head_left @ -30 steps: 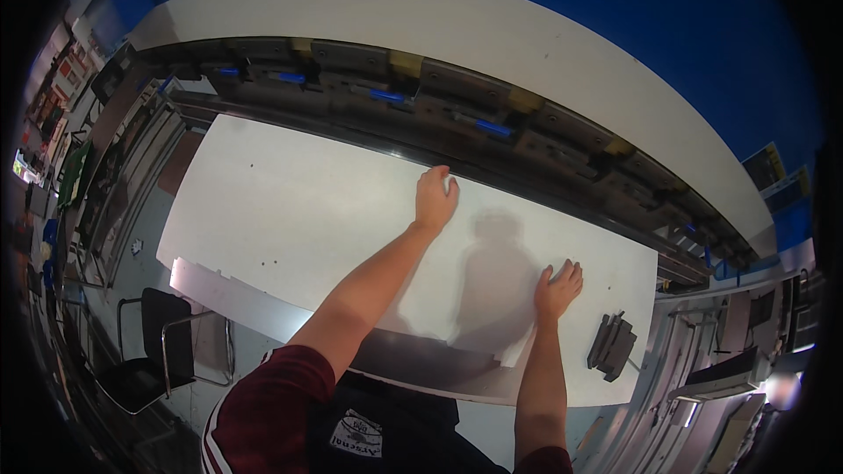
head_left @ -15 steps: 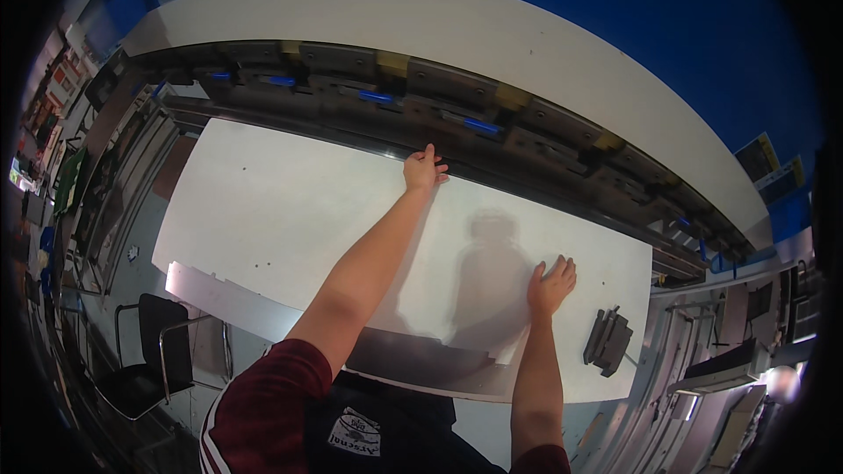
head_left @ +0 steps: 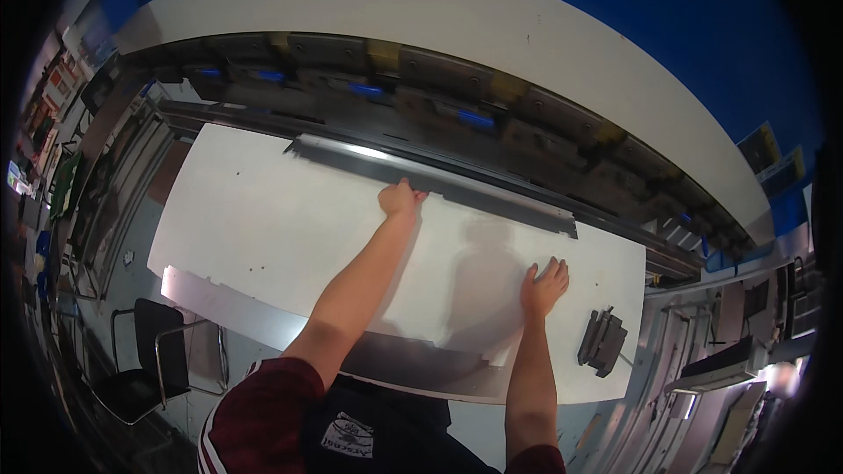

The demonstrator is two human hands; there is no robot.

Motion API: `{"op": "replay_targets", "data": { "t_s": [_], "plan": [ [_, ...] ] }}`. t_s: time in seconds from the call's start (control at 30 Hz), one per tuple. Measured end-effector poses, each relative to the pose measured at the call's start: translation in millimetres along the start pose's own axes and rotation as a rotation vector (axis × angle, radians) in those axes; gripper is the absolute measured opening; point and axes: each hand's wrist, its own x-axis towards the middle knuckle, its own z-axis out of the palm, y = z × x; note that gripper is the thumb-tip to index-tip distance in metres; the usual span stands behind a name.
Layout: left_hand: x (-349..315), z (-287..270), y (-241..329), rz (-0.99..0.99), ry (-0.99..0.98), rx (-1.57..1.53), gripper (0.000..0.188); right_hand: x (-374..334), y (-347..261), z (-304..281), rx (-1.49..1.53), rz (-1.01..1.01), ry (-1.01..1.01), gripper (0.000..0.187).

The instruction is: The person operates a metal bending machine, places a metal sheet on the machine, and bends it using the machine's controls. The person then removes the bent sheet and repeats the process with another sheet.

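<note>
A long bent metal strip [head_left: 492, 202] lies along the far side of the white table [head_left: 255, 219], in front of the machine's dark tooling. My left hand [head_left: 401, 200] is closed on the strip's near edge, around its middle. The fingertips are partly hidden at the metal. My right hand [head_left: 546, 287] rests on the white surface with fingers apart, holding nothing, short of the strip's right part. Along the table's near edge, in front of my body, lies a flat notched metal sheet [head_left: 421, 362].
A small stack of dark metal pieces [head_left: 603, 341] sits at the table's right end. Beyond the table stands the press machine [head_left: 351, 57] with blue-marked clamps and a pale cover. A black chair [head_left: 160, 347] is at the left; racks line both sides.
The metal strip has come out from the machine onto the table's far side. My left hand has moved slightly toward me and closed on it; my right hand stays nearly in place.
</note>
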Motion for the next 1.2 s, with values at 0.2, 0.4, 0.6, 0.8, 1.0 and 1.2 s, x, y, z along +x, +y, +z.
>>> {"op": "replay_targets", "data": {
  "t_s": [0.2, 0.4, 0.6, 0.8, 1.0, 1.2],
  "plan": [
    [-74, -64, 79, 0.691, 0.439, -0.098, 0.038, -1, 0, -1, 0.011, 0.006, -0.016, 0.058],
    [-140, -92, 300, 1.285, -0.103, -0.170, 0.031, -1, 1, 3, -0.014, -0.008, 0.017, 0.056],
    [-188, -51, 285, 1.385, -0.432, 0.658, 0.031, 0, 3, 5, -0.003, 0.009, -0.004, 0.057],
    [-127, -11, 127, 1.102, -0.894, 1.310, 0.040, -1, 4, 4, -0.002, 0.012, -0.021, 0.058],
    [-24, 44, 27, 1.156, -1.013, 1.461, 0.041, -2, 3, 3, 0.003, -0.007, 0.002, 0.059],
    [8, 82, -1, 1.471, -0.909, 1.239, 0.036, -1, 1, -2, 0.015, -0.018, 0.002, 0.059]
  ]
}}
